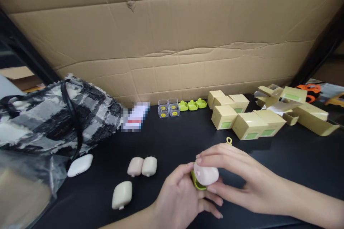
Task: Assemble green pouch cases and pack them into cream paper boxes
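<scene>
My right hand (236, 171) pinches a small, pale pink rounded case (208, 174) between thumb and fingers. My left hand (181, 193), palm up, grips a lime-green shallow holder (198, 183) against its thumb and fingers. The pink case is tilted over the green holder, and the two meet or nearly meet; the fingers hide most of the contact. Left of my hands, a second pink case (135, 166) lies against a cream case (149, 166). A pale greenish case (122, 195) sits nearer to me. Just beyond my right hand a small yellow loop (229, 140) shows.
Clear cups (163, 111) with yellow stickers and several lime-green holders (192, 106) line the back. Cream boxes (224, 117) stand at the back right, beside opened cartons (292, 102). A checked bag (59, 114), a white case (80, 165) and a plastic bag (27, 193) occupy the left.
</scene>
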### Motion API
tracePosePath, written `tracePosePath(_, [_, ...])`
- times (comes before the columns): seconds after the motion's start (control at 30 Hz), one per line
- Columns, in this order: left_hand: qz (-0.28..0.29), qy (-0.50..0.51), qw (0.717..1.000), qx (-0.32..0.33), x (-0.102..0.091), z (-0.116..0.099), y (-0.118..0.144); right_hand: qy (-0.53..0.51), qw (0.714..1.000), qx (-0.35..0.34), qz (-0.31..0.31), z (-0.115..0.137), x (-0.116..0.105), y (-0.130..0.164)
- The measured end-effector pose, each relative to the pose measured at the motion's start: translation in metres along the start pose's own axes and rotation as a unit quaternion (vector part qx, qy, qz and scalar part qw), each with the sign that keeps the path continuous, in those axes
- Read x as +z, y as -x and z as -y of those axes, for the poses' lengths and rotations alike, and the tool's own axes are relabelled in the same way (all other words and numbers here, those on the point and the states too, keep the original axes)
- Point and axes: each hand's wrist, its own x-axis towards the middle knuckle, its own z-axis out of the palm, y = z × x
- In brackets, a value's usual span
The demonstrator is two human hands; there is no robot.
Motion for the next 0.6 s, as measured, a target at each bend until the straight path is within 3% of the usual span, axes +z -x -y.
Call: tracePosePath(0.6, [0.061,0.067,0.996,0.008,0.0055,-0.0001,0.0004,0.098,0.994,-0.05,-0.008,0.0016,0.006,0.004])
